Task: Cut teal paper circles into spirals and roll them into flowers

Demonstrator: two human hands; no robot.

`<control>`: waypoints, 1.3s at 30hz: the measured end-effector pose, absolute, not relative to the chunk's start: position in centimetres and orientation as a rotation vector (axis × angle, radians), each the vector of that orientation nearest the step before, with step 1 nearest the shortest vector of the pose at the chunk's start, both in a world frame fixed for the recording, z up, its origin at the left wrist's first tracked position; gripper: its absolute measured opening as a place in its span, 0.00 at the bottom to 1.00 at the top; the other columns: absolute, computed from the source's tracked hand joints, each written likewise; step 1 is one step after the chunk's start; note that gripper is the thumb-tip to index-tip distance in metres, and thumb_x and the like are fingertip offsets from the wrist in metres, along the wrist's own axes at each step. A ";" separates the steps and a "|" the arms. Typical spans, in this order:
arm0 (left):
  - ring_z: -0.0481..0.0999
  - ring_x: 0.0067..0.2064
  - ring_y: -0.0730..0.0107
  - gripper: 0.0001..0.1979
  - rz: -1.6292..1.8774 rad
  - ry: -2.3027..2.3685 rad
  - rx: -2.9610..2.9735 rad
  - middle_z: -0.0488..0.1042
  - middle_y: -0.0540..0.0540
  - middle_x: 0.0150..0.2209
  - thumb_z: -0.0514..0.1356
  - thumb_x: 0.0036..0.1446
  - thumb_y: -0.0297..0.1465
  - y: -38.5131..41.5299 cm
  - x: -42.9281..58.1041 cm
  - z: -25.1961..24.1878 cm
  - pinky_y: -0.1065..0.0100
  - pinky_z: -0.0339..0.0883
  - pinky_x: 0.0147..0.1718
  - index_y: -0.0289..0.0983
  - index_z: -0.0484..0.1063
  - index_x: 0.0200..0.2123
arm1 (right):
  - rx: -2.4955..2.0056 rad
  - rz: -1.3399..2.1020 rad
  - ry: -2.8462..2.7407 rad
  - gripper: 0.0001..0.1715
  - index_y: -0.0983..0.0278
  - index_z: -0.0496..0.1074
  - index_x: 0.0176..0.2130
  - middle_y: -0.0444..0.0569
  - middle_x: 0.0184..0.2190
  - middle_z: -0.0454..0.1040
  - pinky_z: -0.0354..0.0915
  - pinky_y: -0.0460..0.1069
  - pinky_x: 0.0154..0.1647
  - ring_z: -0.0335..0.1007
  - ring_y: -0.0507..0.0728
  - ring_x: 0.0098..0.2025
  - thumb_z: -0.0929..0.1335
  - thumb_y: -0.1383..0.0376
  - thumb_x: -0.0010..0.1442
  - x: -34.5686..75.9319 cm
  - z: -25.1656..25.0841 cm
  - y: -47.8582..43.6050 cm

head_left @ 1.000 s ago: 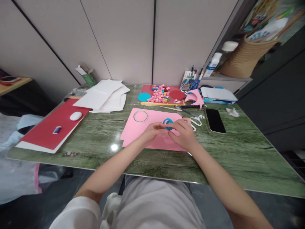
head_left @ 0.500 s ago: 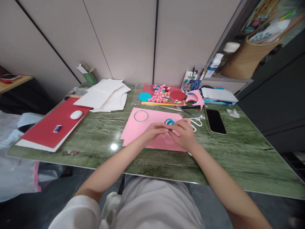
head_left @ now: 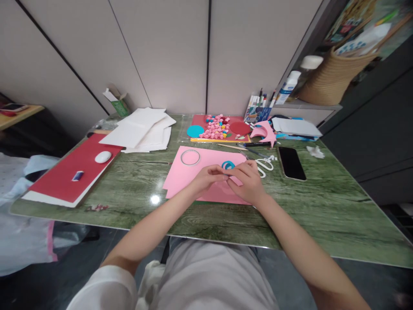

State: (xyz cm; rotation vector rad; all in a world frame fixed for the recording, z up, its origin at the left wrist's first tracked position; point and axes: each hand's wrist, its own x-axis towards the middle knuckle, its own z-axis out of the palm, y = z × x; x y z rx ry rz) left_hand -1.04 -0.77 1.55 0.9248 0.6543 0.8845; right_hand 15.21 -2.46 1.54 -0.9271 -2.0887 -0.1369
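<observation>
Blue paper coil (head_left: 228,165) lies flat on the pink sheet (head_left: 182,177), just past the fingertips of both hands and touching or almost touching them. Left hand (head_left: 206,178) and right hand (head_left: 248,181) meet tip to tip over the sheet. Thumbs and forefingers are pinched together on both. What sits between them is too small to tell; it may be the coil's loose end. Wrists rest low over the sheet's near edge.

Clear tape ring (head_left: 190,157) is on the same sheet, left of the coil and apart from the hands. White scissors (head_left: 266,164) are just right of the right hand, off the sheet. Black phone (head_left: 291,162) lies face up beyond the scissors. All of it sits on a green wood-grain table (head_left: 322,202).

Further back is a red board (head_left: 214,120) with a heap of small pink paper pieces (head_left: 217,127), plus a blue disc (head_left: 195,131) and a red disc (head_left: 239,128). A pink cut-out (head_left: 266,131) lies to its right, and a pen holder (head_left: 258,113) stands behind. On the far left are a stack of white sheets (head_left: 142,129) and a red mat (head_left: 64,178) with a white mouse (head_left: 103,156) on it.
</observation>
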 end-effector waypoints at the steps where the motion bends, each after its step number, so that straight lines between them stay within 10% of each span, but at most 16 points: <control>1: 0.68 0.30 0.76 0.09 0.877 0.650 0.924 0.73 0.50 0.25 0.67 0.35 0.26 -0.8 -1.1 1.5 0.68 0.57 0.37 0.33 0.73 0.26 | -0.926 -0.145 -2.091 0.13 0.58 0.72 0.39 0.45 0.28 0.71 0.53 0.53 0.41 0.66 0.53 0.32 0.66 0.70 0.53 15.2 1.5 -2.4; 39: 0.70 0.38 0.67 0.09 0.846 0.661 0.943 0.75 0.44 0.32 0.64 0.41 0.28 -0.7 -1.4 1.6 0.65 0.57 0.41 0.33 0.76 0.30 | -0.923 -0.072 -2.035 0.12 0.57 0.72 0.39 0.43 0.25 0.70 0.54 0.52 0.39 0.66 0.52 0.30 0.67 0.69 0.53 15.2 1.9 -2.4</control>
